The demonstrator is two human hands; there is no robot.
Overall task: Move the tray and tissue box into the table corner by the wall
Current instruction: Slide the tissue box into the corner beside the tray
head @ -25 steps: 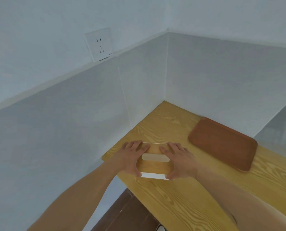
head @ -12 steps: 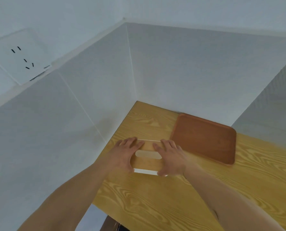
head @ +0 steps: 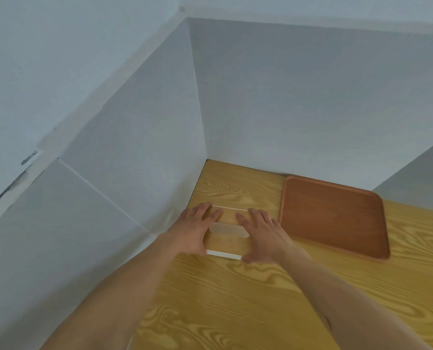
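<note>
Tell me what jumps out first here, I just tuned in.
Both hands grab the eye: the left hand and right hand lie flat on the two ends of the tissue box, which sits on the wooden table beside the left wall. Right of it, the brown tray lies empty, its far edge at the back wall. Bare table shows between the box and the corner.

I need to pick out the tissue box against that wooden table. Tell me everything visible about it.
The tissue box is low and rectangular; its wood-grain top matches the table, with pale white edges and a whitish oval slot in the middle. It lies flat near the left wall, short of the corner, just left of the brown tray. The left hand and right hand grip its two ends.
</note>
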